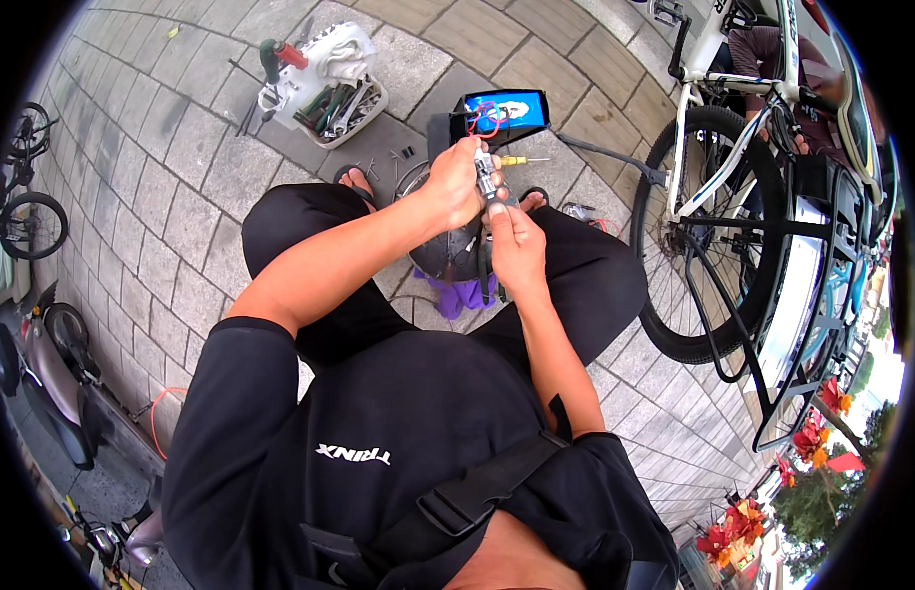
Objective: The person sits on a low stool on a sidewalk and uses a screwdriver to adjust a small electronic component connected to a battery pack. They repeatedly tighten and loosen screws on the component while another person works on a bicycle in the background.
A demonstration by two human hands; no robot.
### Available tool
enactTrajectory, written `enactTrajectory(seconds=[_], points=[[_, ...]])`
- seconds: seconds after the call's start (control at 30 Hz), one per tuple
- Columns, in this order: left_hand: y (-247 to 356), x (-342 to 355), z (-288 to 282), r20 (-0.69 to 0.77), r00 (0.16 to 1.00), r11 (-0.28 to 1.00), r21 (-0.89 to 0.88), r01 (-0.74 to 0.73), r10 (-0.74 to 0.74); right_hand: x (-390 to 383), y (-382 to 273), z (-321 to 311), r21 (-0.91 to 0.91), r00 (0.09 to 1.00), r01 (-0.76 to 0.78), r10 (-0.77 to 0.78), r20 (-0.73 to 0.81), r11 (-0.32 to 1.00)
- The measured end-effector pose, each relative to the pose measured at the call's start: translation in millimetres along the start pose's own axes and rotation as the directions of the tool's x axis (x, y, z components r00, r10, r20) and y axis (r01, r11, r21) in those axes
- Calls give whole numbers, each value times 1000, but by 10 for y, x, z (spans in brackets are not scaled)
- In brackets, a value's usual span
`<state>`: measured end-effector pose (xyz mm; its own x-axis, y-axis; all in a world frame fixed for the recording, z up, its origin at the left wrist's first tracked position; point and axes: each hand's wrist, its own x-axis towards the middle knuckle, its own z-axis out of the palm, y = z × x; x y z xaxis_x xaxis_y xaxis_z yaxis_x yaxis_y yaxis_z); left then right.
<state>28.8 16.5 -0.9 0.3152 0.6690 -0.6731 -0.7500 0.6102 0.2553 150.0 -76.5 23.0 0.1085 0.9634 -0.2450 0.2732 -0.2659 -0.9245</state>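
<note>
Above a dark rounded thing [448, 254] between my knees, both of my hands are close together. My left hand [456, 185] is closed around a small silver metal part [484, 171]. The fingers of my right hand [518, 248] pinch the lower end of this part, where a dark grey piece [494, 205] shows; I cannot make out its exact kind. Red and blue wires [489, 118] loop just beyond my fingers, in front of a lit blue screen [517, 109]. Beside my hands lies a screwdriver [517, 160] with a yellow handle.
A white bin [362, 126] of wrenches and other tools stands at the far left. Purple cloth [459, 295] lies under the dark rounded thing. To the right stands a white bicycle [686, 167], with another person's hand [801, 145] behind it. Parked scooters [59, 379] line the left.
</note>
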Motion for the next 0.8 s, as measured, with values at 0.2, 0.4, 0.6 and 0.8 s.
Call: enactTrajectory(seconds=[0.2,0.4,0.6,0.8], points=[[39,-24,67,-26,999,999,-27,29,-30,8,-167,4,688,853,-501,434,290,524],[38,-8,56,-37,999,1000,16,-2,3,15,-50,14,154,981,-192,187,45,969],[41,-13,71,-63,998,1000,11,7,-6,-6,-70,27,195,990,-141,140,16,971],[52,-18,84,-65,998,1000,0,24,-24,-3,-72,6,601,880,-465,417,229,650]])
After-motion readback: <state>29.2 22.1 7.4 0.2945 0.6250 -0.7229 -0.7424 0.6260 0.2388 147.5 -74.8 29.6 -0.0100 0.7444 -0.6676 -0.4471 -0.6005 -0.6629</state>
